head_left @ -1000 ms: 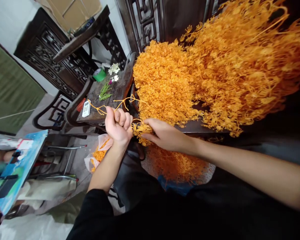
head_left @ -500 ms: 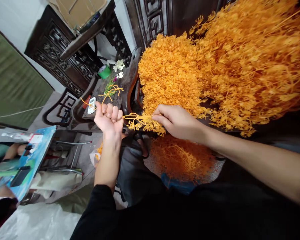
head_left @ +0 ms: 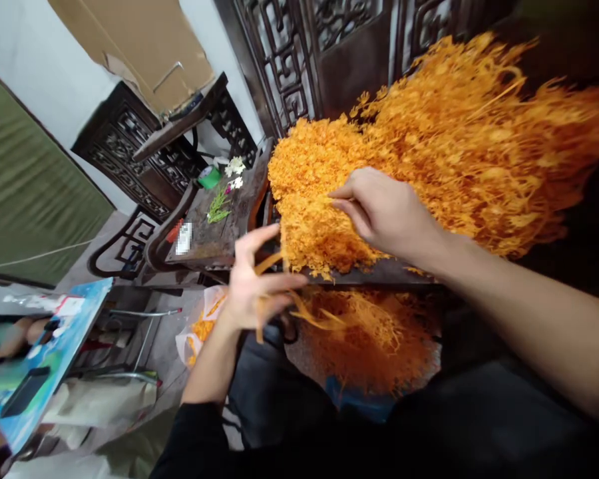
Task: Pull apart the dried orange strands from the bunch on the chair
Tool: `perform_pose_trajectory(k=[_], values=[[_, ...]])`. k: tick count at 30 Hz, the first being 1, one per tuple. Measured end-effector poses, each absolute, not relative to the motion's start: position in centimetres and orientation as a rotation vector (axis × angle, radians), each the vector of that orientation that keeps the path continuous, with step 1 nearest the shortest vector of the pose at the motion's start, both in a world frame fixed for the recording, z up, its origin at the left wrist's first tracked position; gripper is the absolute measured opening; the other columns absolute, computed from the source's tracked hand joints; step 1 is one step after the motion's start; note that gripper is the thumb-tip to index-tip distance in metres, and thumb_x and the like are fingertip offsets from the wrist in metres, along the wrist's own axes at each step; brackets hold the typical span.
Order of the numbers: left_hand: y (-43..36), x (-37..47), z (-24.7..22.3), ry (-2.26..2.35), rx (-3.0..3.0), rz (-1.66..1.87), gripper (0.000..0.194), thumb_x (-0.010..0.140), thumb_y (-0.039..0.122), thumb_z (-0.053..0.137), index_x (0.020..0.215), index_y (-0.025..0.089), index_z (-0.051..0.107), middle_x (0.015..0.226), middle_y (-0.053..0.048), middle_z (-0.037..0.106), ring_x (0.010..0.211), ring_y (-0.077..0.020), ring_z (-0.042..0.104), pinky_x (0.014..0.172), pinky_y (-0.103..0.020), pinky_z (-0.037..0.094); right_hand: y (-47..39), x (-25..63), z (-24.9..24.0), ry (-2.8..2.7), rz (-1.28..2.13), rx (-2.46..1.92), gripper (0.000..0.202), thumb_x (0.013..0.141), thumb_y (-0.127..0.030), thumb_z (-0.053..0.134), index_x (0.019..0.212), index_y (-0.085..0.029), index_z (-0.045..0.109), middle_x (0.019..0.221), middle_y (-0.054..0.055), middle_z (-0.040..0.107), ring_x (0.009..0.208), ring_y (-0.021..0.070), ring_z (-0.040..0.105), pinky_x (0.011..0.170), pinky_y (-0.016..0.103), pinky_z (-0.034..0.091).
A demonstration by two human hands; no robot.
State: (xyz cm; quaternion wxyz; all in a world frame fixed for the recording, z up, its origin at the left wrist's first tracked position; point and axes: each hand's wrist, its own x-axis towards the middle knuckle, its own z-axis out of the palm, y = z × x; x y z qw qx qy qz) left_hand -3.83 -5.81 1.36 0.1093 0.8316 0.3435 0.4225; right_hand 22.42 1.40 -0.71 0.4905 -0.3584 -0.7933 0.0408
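My left hand (head_left: pixel 257 283) is blurred, its fingers spread apart. Loose orange stems (head_left: pixel 324 319) trail around and below it, seemingly falling. My right hand (head_left: pixel 379 206) is closed in a pinch at the front of a big heap of orange flower sprigs (head_left: pixel 459 140). Between thumb and forefinger it seems to grip a sprig of the same orange, whose outline merges with the heap behind it. Below the bench edge, a pile of orange stripped stems (head_left: pixel 369 339) lies near my legs.
A dark carved bench holds the heap. On the wooden table (head_left: pixel 229 226) at left are green tape (head_left: pixel 209 177), white flowers (head_left: pixel 235 166), a green sprig (head_left: pixel 218 206) and a small white device (head_left: pixel 184 238). A person's arm (head_left: pixel 22 332) rests by a blue table (head_left: pixel 74 339).
My left hand has opened from a fist, and the stems are dropping from it. My right hand has moved up to the heap. Orange stems no longer show on the wooden table.
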Motion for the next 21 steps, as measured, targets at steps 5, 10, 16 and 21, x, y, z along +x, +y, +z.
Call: perform_pose_trajectory(k=[5,10,16,21], values=[[-7.4,-3.8,-1.3,0.481,3.085,0.741,0.025,0.096,0.024,0.066,0.116,0.034,0.076,0.139,-0.007,0.067,0.137,-0.0262,0.055,0.114,-0.046,0.044,2.9,26.8,0.4,-1.973,-0.449,-0.69,0.013,0.102,-0.031,0.055,0.102,-0.025,0.067,0.084,0.004,0.064,0.079,0.0203,0.053,0.07,0.039,0.037],[-5.2,-5.4,0.0,0.713,1.796,1.816,0.01,0.089,0.021,0.072,0.095,0.03,0.074,0.104,0.0,0.076,0.106,-0.018,0.069,0.092,-0.034,0.055,2.4,27.2,0.1,-1.909,-0.735,-0.502,0.015,0.1,-0.022,0.057,0.111,-0.027,0.066,0.094,0.004,0.071,0.082,0.0201,0.056,0.068,0.039,0.041],[-5.2,-2.3,0.0,0.887,1.17,1.06,0.065,0.087,0.077,0.057,0.1,0.015,0.073,0.096,-0.014,0.078,0.099,-0.0285,0.073,0.094,-0.041,0.052,1.2,23.6,-1.7,-2.151,-0.445,-0.345,0.021,0.105,-0.029,0.049,0.111,-0.031,0.069,0.098,0.004,0.073,0.085,0.0196,0.06,0.07,0.039,0.044],[-5.4,-1.1,-0.9,0.796,1.094,0.772,0.054,0.081,0.062,0.077,0.101,0.013,0.067,0.069,-0.006,0.071,0.068,-0.0197,0.068,0.083,-0.036,0.053,0.7,21.6,-2.5,-2.25,-0.513,-0.29,0.022,0.105,-0.028,0.05,0.119,-0.03,0.067,0.099,0.003,0.071,0.088,0.0192,0.056,0.075,0.037,0.043]])
